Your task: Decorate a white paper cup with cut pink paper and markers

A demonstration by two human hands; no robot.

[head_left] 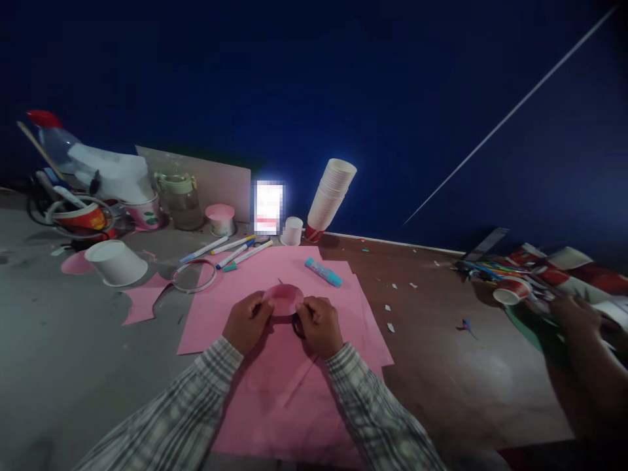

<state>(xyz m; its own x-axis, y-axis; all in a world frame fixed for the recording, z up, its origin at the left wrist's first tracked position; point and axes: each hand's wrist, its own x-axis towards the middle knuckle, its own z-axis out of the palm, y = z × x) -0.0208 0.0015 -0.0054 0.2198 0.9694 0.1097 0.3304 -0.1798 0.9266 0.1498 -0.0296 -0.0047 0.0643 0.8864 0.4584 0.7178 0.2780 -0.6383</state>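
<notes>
A round pink paper disc is stretched between my two hands above a pile of pink paper sheets. My left hand pinches its left edge, fingers closed. The right edge is pinched by my right hand, also closed. Beside the right fingers shows the black handle loop of what look like scissors; whether that hand touches them I cannot tell. A turquoise glue stick lies on the sheets beyond my right hand. Several markers rest at the pile's far left.
To the left are a white paper cup, a tape ring and a pink paper scrap. A tall cup stack leans near the blue wall. At right, another person's hand is beside several cups and a red-white cup.
</notes>
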